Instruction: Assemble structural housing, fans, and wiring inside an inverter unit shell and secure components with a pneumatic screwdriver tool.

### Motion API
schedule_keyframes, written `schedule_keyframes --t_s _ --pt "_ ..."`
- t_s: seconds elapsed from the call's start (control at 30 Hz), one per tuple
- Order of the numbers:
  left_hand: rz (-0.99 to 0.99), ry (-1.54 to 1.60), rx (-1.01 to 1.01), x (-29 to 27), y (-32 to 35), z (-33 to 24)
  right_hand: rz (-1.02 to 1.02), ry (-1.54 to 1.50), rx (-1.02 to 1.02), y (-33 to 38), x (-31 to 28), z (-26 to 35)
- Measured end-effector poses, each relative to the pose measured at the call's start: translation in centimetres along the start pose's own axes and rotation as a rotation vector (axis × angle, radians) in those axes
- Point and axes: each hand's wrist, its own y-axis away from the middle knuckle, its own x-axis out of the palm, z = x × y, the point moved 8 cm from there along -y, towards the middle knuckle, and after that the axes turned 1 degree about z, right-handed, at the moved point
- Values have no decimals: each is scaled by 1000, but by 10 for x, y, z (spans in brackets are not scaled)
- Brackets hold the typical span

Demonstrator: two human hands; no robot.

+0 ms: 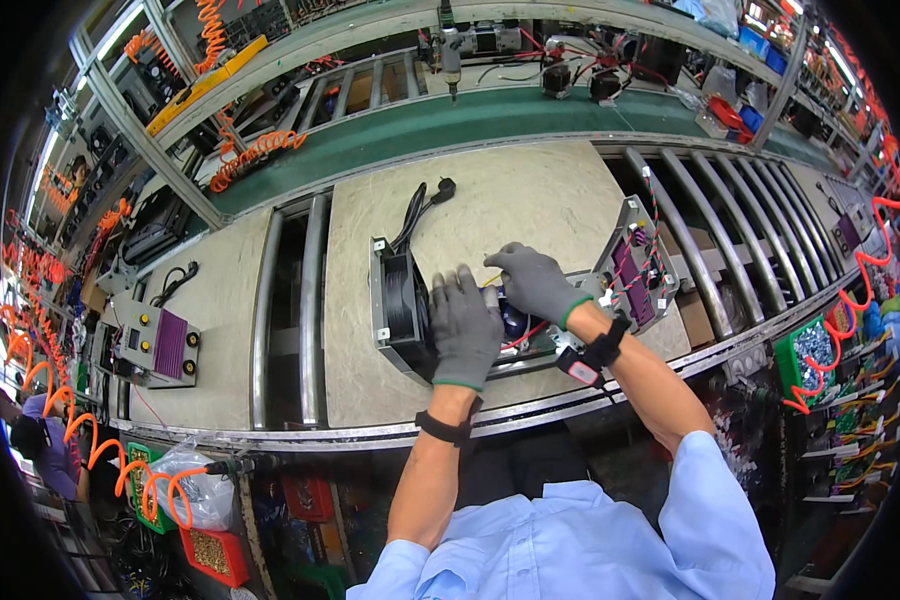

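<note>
An opened metal-cased machine lies on a pale board, with a black slatted end panel [402, 300] at its left and a grey end plate with a purple board [630, 262] at its right. My left hand [465, 330], in a grey glove, rests on the machine beside the black panel, fingers stretched out. Just right of it, my gloved right hand [535, 282] is closed in a pinch over the machine's inside, on a thin yellow wire [492, 281]. Below my hands shows a dark blue rounded part [514, 320] and a red wire [523, 337]. My hands hide much of the inside.
A black power cord with plug [444, 188] lies behind the machine. Metal rollers [315, 310] flank the board. Another purple-sided machine [157, 343] sits at left. A power screwdriver [451, 60] hangs ahead. Orange coiled hoses [90, 440] and bins of small parts [215, 555] border the line.
</note>
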Motion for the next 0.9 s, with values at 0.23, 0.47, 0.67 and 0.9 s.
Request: schedule_keyframes --t_s 0.23,0.47,0.67,0.9 --pt "261 -122 2 3 39 -11 352 -98 28 -44 29 -31" --pt "293 -164 80 5 63 -10 145 -70 -258 -75 44 9" --pt "335 -221 177 9 68 -9 168 -47 -226 -94 68 15" --pt "328 -128 124 7 68 0 -8 -146 -56 -13 9 3"
